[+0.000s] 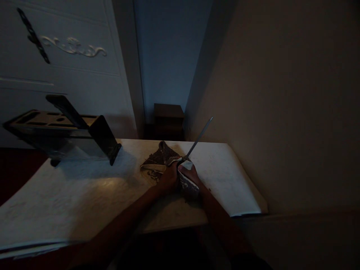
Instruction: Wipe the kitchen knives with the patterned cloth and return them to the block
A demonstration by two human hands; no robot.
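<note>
A thin metal rod with a pale tip, like a honing steel (200, 135), points up and to the right from between my hands. My left hand (169, 178) is closed around its dark lower end, which is mostly hidden. With my right hand (191, 173) I grip part of a brown and cream patterned cloth (189, 187), bunched against the rod's base. More of the same cloth lies crumpled on the table just beyond my left hand. The light is dim, so the fingers are hard to make out.
A knife block (70, 140) with clear sides and one black handle (67, 110) sticking up stands on the left of the pale table (112, 202). A wall (267, 112) rises close on the right. Behind are a white door (84, 75) and a low brown box-like piece (168, 112).
</note>
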